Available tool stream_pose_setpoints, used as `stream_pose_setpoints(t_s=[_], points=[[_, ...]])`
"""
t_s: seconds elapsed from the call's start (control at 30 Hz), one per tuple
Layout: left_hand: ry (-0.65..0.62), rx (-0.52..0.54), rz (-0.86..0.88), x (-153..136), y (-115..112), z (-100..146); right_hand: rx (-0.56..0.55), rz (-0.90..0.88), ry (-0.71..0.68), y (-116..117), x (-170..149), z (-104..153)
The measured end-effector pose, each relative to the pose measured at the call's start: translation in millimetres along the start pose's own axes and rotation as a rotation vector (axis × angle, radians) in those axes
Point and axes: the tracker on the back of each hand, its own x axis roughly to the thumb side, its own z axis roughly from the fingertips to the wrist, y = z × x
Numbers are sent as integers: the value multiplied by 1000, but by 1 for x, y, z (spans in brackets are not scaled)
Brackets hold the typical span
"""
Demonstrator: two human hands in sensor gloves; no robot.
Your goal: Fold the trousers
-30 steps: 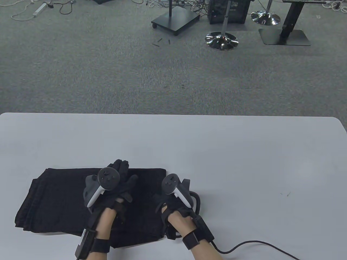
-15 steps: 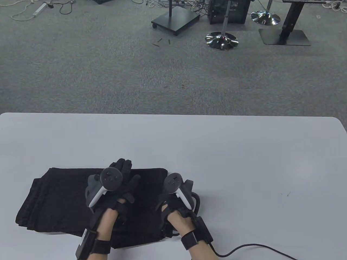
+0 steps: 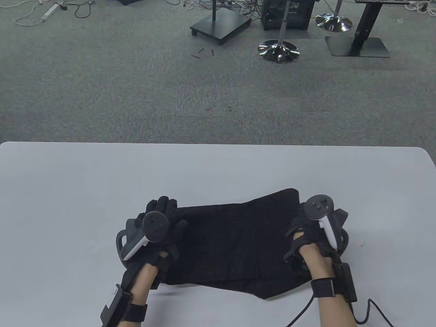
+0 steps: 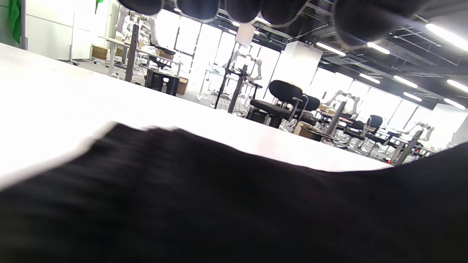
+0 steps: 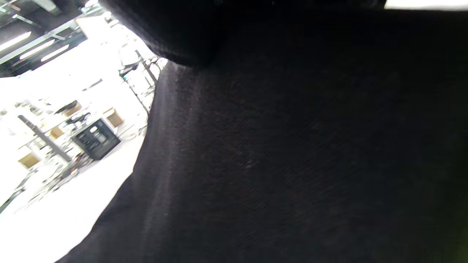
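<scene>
The trousers [image 3: 235,245] are black all over, with no pattern. The table [image 3: 218,170] is plain white. Both gloves, on the left hand [image 3: 160,224] and the right hand [image 3: 306,231], are black. The floor [image 3: 136,85] is grey with tiny speckles.

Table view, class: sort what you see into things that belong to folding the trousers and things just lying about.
Belongs to the job:
- black fabric trousers
- left hand, fingers flat on the trousers
- right hand, at their right edge
- white table

Lying about:
- chrome stool base
- black wheeled stand base
- floor cables
</scene>
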Motion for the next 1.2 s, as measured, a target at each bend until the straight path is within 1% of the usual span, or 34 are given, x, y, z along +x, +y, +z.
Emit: stream_pose_setpoints(t_s=[0.03, 0.07, 0.13, 0.2, 0.23, 0.3, 0.33, 0.4, 0.43, 0.47, 0.57, 0.6, 0.67, 0.7, 0.8, 0.9, 1.03, 1.1, 1.2], points=[[-1, -5, 3, 0, -1, 0, -39, 36, 6, -16, -3, 0], [-2, -4, 6, 0, -2, 0, -75, 110, 15, -30, -1, 0], [-4, -14, 22, -1, -3, 0, -133, 245, 11, -52, 6, 3], [-4, -11, 27, -2, -4, 1, -163, 312, -4, -63, 19, 10], [-4, -10, 27, -2, -3, 1, -162, 314, -25, -66, 26, 14], [-7, -13, 28, -1, -3, 0, -141, 297, -89, -64, 43, 22], [-8, -13, 30, -1, -2, 0, -104, 275, -135, -60, 52, 26], [-13, -14, 35, -1, -2, -1, 58, 47, -214, -43, 71, 35], [-13, -15, 37, -1, -2, -1, 90, -3, -228, -39, 75, 36], [-13, -14, 40, -2, -2, -1, 155, -101, -259, -27, 87, 40], [-9, -13, 49, -4, -4, -1, 245, -192, -297, 0, 109, 45], [-7, -12, 53, -5, -4, -1, 276, -214, -299, 13, 116, 47], [-3, -11, 58, -7, -4, -1, 311, -221, -297, 33, 126, 48], [-2, -11, 57, -8, -4, -2, 310, -229, -288, 45, 130, 47], [0, -10, 52, -8, -4, -1, 322, -244, -282, 71, 137, 47], [1, -11, 54, -8, -4, -1, 376, -309, -309, 82, 140, 51], [4, -13, 60, -8, -6, -1, 342, -175, -365, 86, 140, 54], [2, -18, 62, -8, -6, -1, 336, -109, -380, 96, 136, 58], [-1, -21, 58, -7, -7, -2, 340, 8, -417, 121, 132, 65]])
